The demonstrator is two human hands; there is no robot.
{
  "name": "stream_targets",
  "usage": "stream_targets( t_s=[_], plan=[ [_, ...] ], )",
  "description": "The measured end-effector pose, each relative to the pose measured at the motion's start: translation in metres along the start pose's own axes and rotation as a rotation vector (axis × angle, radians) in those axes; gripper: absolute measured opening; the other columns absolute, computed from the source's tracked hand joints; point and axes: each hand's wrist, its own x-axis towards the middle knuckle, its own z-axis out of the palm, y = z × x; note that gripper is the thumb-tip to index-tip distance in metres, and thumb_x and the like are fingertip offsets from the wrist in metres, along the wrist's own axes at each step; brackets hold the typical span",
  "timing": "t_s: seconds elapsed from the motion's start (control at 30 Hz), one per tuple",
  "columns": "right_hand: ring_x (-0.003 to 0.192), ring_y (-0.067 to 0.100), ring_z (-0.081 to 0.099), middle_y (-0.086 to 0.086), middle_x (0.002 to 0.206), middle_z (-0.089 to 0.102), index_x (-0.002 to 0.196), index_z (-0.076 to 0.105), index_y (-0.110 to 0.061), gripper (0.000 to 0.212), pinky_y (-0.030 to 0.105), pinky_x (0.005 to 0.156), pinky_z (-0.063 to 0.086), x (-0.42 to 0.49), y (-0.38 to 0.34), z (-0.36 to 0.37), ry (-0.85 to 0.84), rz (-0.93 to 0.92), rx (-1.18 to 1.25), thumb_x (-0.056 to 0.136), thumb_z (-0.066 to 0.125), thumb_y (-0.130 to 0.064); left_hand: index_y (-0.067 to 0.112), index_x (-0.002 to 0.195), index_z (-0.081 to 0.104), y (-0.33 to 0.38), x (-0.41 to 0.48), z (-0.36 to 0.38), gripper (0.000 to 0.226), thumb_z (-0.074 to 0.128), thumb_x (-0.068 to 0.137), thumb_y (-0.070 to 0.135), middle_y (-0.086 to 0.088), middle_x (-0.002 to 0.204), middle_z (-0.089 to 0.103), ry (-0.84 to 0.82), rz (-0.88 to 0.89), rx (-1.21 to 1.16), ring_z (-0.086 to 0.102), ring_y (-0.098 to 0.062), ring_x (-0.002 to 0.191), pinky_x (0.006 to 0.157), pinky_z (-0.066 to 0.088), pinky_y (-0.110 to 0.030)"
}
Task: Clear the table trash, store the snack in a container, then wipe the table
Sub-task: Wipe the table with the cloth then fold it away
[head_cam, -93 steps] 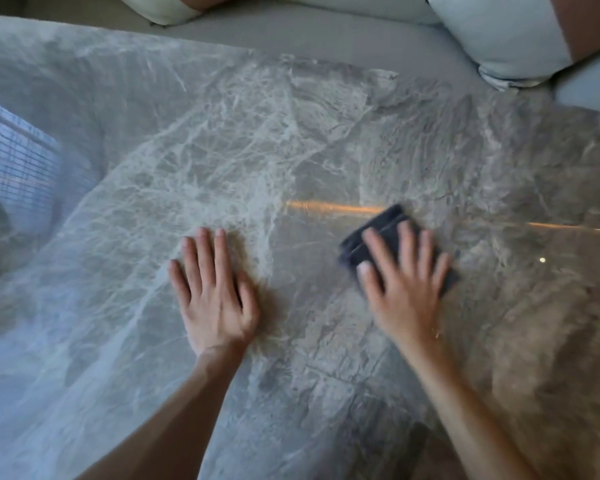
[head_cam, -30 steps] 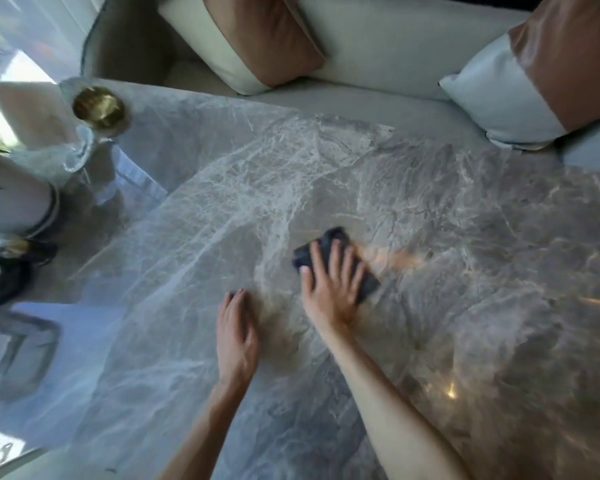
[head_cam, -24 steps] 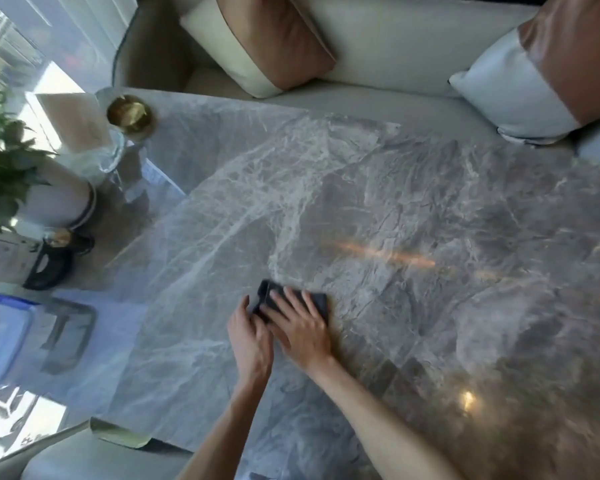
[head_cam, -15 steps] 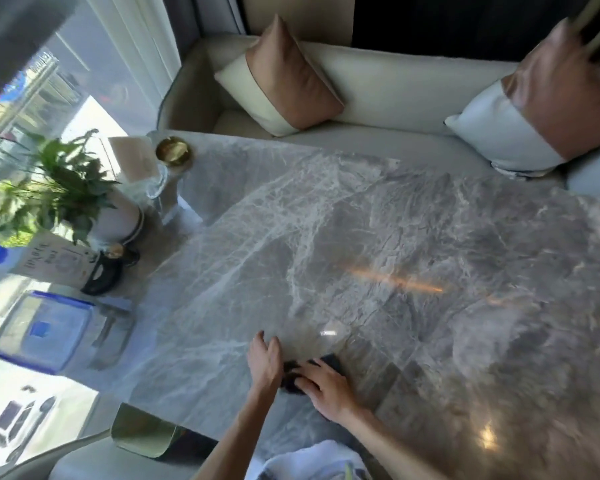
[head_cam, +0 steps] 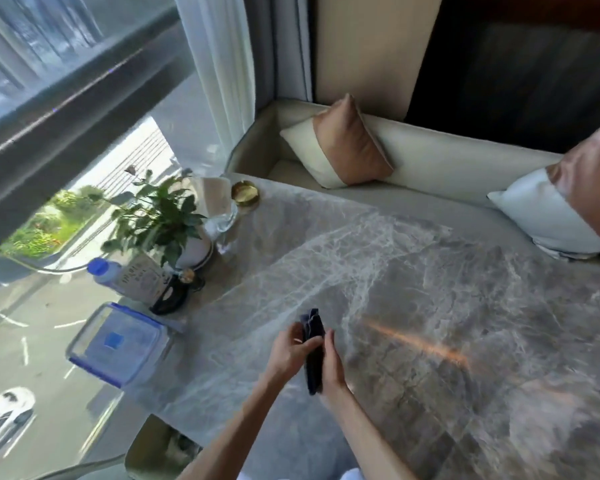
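A dark blue cloth (head_cam: 313, 348) is held upright between both hands, lifted off the grey marble table (head_cam: 430, 306) near its front edge. My left hand (head_cam: 288, 351) grips the cloth from the left and my right hand (head_cam: 333, 362) grips it from the right. A clear plastic container with a blue-rimmed lid (head_cam: 116, 344) sits shut at the table's left end.
Along the left end by the window stand a potted plant (head_cam: 163, 220), a blue-capped bottle (head_cam: 104, 270), a printed card (head_cam: 141, 280), a glass (head_cam: 224, 220) and a gold dish (head_cam: 245, 195). A cream bench with cushions (head_cam: 350, 147) runs behind the table.
The right hand wiped the cloth leftward and toward the front edge. Both hands then took the cloth and raised it off the table. The view tilted up.
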Motion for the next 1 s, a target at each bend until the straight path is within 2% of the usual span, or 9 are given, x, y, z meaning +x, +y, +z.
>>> stream_targets(
  t_s=[0.17, 0.3, 0.37, 0.53, 0.6, 0.7, 0.8, 0.9, 1.0],
  plan=[
    [0.131, 0.015, 0.052, -0.006, 0.142, 0.054, 0.142, 0.045, -0.037, 0.05, 0.038, 0.11, 0.039, 0.032, -0.003, 0.065, -0.025, 0.001, -0.001, 0.096, 0.036, -0.057, 0.004, 0.076, 0.056, 0.0, 0.041, -0.084, 0.005, 0.057, 0.08, 0.006, -0.007, 0.072, 0.059, 0.081, 0.054, 0.167, 0.056, -0.022, 0.069, 0.062, 0.039, -0.03],
    [0.102, 0.04, 0.063, 0.02, 0.117, 0.068, 0.138, 0.052, -0.016, 0.055, 0.027, 0.07, 0.042, 0.059, -0.002, 0.089, 0.072, 0.115, -0.12, 0.091, 0.056, -0.045, -0.002, 0.086, 0.06, -0.002, 0.064, -0.136, 0.021, 0.055, 0.074, 0.016, -0.007, 0.074, 0.061, 0.007, 0.099, 0.084, 0.057, -0.02, 0.068, 0.063, 0.043, -0.03],
    [0.065, 0.022, 0.061, 0.009, 0.078, 0.068, 0.116, 0.069, -0.011, 0.057, 0.025, 0.057, 0.038, 0.073, -0.005, 0.111, 0.019, 0.213, -0.138, 0.073, 0.075, -0.048, 0.005, 0.086, 0.059, -0.007, 0.081, -0.163, 0.011, 0.055, 0.078, 0.01, -0.003, 0.077, 0.063, -0.04, 0.1, 0.029, 0.059, -0.017, 0.071, 0.066, 0.045, -0.028],
    [0.066, 0.015, 0.069, 0.007, 0.082, 0.076, 0.103, 0.076, -0.011, 0.026, 0.023, 0.056, 0.052, 0.112, -0.001, 0.139, -0.121, 0.288, -0.065, 0.086, 0.059, -0.023, 0.026, 0.076, 0.054, -0.024, 0.122, -0.21, 0.027, 0.055, 0.083, 0.0, 0.012, 0.067, 0.056, -0.051, 0.072, -0.099, 0.052, 0.008, 0.054, 0.056, 0.042, -0.01],
    [0.077, 0.016, 0.07, 0.008, 0.092, 0.076, 0.111, 0.07, -0.011, 0.028, 0.026, 0.071, 0.052, 0.124, -0.003, 0.151, -0.144, 0.301, -0.075, 0.089, 0.053, -0.016, 0.025, 0.076, 0.056, -0.034, 0.137, -0.221, 0.027, 0.056, 0.083, -0.001, 0.011, 0.069, 0.057, -0.041, 0.057, -0.127, 0.053, 0.009, 0.053, 0.057, 0.042, -0.01],
    [0.122, 0.033, 0.055, 0.019, 0.129, 0.061, 0.133, 0.052, -0.001, 0.038, 0.046, 0.108, 0.037, 0.146, -0.014, 0.159, -0.052, 0.232, -0.171, 0.096, 0.05, -0.01, 0.018, 0.082, 0.06, -0.048, 0.16, -0.235, 0.016, 0.058, 0.083, 0.002, 0.008, 0.074, 0.059, 0.047, 0.044, -0.156, 0.058, -0.002, 0.068, 0.069, 0.05, -0.027],
    [0.109, 0.027, 0.059, 0.014, 0.115, 0.064, 0.123, 0.057, -0.001, 0.032, 0.037, 0.093, 0.044, 0.168, -0.036, 0.166, 0.046, 0.092, -0.432, 0.092, 0.059, -0.009, 0.007, 0.103, 0.063, -0.063, 0.179, -0.238, 0.02, 0.055, 0.085, 0.001, -0.006, 0.094, 0.068, 0.18, 0.015, -0.196, 0.065, -0.024, 0.093, 0.087, 0.052, -0.041],
    [0.09, 0.009, 0.059, 0.004, 0.1, 0.064, 0.106, 0.063, -0.012, 0.018, 0.007, 0.076, 0.046, 0.194, -0.058, 0.176, 0.058, -0.048, -0.711, 0.089, 0.065, -0.008, 0.003, 0.117, 0.058, -0.07, 0.19, -0.227, 0.033, 0.049, 0.087, -0.007, -0.011, 0.111, 0.068, 0.274, -0.046, -0.267, 0.063, -0.027, 0.108, 0.096, 0.05, -0.038],
    [0.092, 0.01, 0.059, 0.001, 0.096, 0.065, 0.102, 0.063, -0.014, 0.016, 0.011, 0.077, 0.047, 0.22, -0.078, 0.186, 0.019, -0.115, -0.799, 0.089, 0.065, -0.006, 0.002, 0.119, 0.054, -0.069, 0.203, -0.215, 0.03, 0.047, 0.091, -0.004, -0.012, 0.117, 0.064, 0.346, -0.057, -0.367, 0.06, -0.028, 0.112, 0.102, 0.047, -0.043]
  ],
)
